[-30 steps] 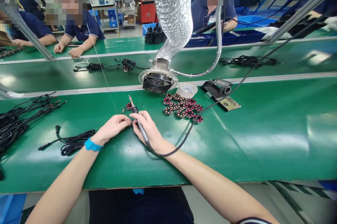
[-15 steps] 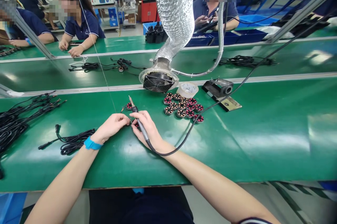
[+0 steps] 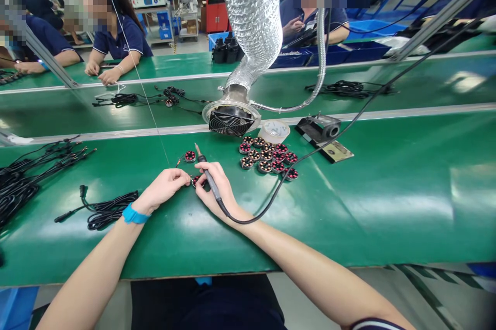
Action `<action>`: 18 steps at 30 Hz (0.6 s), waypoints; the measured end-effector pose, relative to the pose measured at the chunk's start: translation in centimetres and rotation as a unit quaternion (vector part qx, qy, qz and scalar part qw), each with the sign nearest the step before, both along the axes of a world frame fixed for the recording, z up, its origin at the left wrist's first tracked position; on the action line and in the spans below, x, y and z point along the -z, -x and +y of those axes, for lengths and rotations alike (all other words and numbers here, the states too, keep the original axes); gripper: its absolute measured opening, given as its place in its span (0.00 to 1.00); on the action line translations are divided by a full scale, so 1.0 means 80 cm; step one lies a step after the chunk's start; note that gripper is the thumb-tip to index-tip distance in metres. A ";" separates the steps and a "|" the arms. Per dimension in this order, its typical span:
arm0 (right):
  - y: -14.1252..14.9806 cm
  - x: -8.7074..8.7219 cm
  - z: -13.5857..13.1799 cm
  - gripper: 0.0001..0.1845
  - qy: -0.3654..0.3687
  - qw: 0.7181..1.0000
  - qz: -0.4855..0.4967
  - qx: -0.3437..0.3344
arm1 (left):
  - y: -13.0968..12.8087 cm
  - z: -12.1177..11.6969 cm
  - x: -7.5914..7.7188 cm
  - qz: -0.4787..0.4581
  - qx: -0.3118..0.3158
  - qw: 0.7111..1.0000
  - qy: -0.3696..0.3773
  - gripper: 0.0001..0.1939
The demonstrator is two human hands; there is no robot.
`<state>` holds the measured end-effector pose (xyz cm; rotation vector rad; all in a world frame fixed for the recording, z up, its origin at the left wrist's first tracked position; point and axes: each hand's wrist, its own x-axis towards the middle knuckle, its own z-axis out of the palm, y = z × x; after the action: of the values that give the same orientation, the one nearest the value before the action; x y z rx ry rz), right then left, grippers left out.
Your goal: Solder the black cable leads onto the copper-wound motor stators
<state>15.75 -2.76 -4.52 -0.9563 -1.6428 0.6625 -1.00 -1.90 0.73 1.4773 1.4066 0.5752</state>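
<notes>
My left hand (image 3: 169,186), with a blue wrist strap (image 3: 135,214), is closed in a pinch on a thin wire at the edge of a small round motor coil (image 3: 196,181) with red windings. A soldering iron (image 3: 211,183) lies across my right hand (image 3: 220,191), its tip pointing up and away from me. The thumb and fingertips of that hand also touch the coil's right side and partly hide it. Just beyond my hands, a second red coil (image 3: 189,156) with short leads lies on the green bench. A fine strand (image 3: 152,113) runs down towards my left hand.
Several coils (image 3: 267,155) sit in a cluster at right, beside a tape roll (image 3: 274,132) and an iron stand (image 3: 320,131). A fume duct (image 3: 253,20) hangs ahead. Black cables (image 3: 110,209) lie at left. The iron's cord (image 3: 273,198) crosses my right forearm. Co-workers sit opposite.
My right hand and the iron have shifted slightly, the tip moving right, so both coils show more fully. My left hand stays nearly in place. Cables on the middle strip have slid left.
</notes>
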 end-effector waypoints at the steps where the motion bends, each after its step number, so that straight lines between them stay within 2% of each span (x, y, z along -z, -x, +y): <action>1: 0.000 0.000 -0.001 0.26 0.004 1.000 0.003 -0.001 | 0.000 0.000 0.000 0.000 0.000 1.000 0.002 0.15; 10: -0.008 0.012 -0.009 0.31 0.024 0.998 -0.053 -0.009 | 0.006 0.002 0.009 -0.028 -0.002 0.999 0.043 0.15; 18: -0.012 0.019 -0.004 0.31 0.042 0.997 -0.056 -0.019 | 0.003 0.000 0.009 -0.031 0.003 0.997 0.065 0.15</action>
<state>16.71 -3.11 -6.01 -1.0411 -1.7471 0.7192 -1.24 -1.89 0.02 1.3494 1.3650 0.5117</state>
